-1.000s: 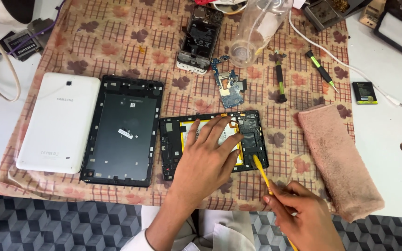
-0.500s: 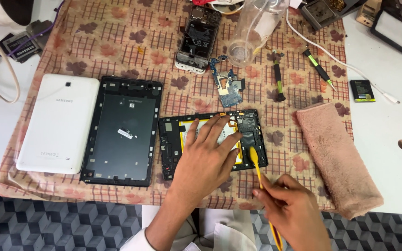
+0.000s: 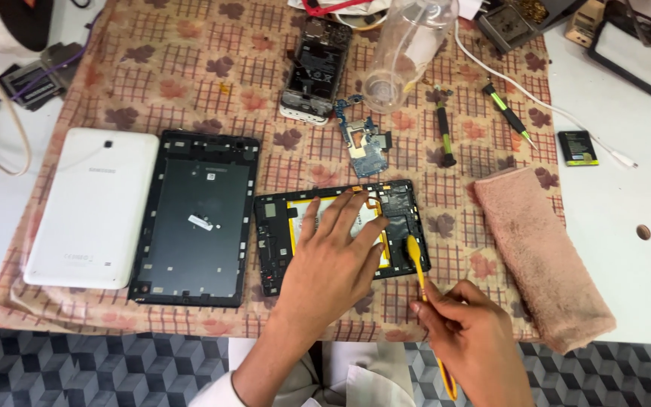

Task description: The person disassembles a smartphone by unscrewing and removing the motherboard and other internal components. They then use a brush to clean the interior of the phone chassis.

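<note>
Patterned cloth [image 3: 190, 83]: L hand [image 3: 333, 260] fingers splayed flat on opened tablet [image 3: 273, 241]; R hand [image 3: 476, 343] pinches yellow pry tool [image 3: 418, 267].

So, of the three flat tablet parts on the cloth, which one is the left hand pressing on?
The small open tablet frame on the right, with the yellow battery inside. The left hand lies flat on it; the white back cover and black middle frame lie untouched.
</note>
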